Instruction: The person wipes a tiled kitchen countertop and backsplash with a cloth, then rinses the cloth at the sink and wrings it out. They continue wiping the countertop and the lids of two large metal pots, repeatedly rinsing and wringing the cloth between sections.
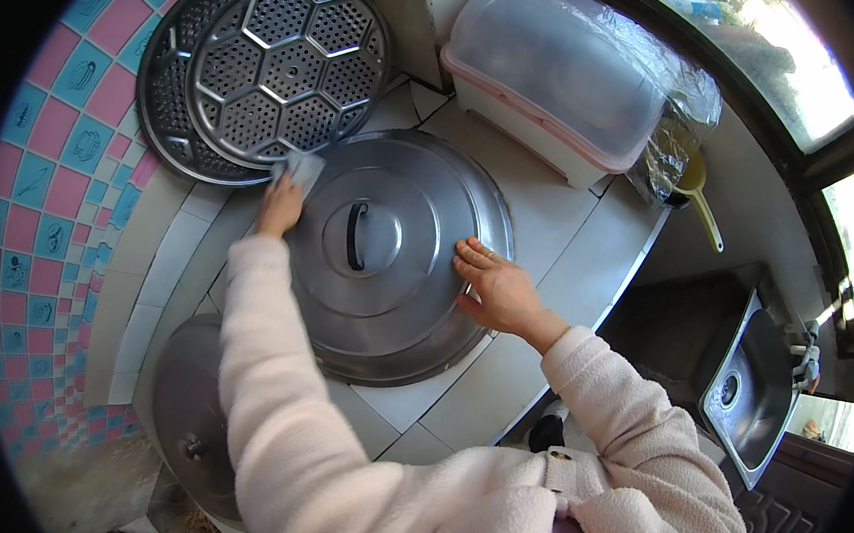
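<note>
A large round metal pot lid [409, 223] with a dark arched handle [355, 236] lies before me on the tiled counter. My left hand [281, 205] grips a pale cloth [300, 173] at the lid's far left rim, close to the perforated steamer tray. On the right side of the lid rests my right hand [499, 285], fingers spread on the metal and holding nothing. Two round perforated metal steamer trays [293, 72] lean, overlapping, against the wall beyond the lid.
A white and pink lidded plastic box [554, 72] stands at the back right, with a yellow-handled ladle [704, 210] nearby. Another metal lid [192, 416] is at my left, partly behind my sleeve. A steel sink [755, 385] lies right. Tiled wall [58, 196] bounds the left.
</note>
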`<state>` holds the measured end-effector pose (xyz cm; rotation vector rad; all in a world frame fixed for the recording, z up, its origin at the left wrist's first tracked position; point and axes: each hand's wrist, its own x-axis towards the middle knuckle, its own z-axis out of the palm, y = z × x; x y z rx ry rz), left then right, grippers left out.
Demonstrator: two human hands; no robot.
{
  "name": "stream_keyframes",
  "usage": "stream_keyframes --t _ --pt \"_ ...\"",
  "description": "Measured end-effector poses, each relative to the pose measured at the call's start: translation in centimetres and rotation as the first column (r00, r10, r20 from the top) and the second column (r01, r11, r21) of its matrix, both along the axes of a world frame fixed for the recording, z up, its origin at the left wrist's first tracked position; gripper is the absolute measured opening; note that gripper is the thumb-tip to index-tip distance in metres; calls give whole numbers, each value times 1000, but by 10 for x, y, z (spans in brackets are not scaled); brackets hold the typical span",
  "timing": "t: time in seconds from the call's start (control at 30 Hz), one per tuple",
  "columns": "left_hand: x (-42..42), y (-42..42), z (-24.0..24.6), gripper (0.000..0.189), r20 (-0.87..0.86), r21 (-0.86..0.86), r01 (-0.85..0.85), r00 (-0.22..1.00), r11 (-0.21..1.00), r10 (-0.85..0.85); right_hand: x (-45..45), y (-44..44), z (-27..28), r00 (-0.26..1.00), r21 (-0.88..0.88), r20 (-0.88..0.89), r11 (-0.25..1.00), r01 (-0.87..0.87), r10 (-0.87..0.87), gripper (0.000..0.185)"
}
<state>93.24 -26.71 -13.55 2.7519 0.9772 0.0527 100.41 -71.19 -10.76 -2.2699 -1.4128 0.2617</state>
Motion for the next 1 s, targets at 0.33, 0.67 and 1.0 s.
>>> stream_keyframes --t 0.33,0.67,1.0 --pt "-205 -268 1 43 83 278 281 946 918 -315 2 0 -1 1000 136 19 991 -18 15 50" --pt "95 -247 27 41 225 139 419 869 897 -441 -32 -31 -16 982 347 179 929 -127 67 40" --pt "-122 -303 31 21 405 29 511 780 859 -478 -15 -45 -25 989 226 58 963 -145 135 52"
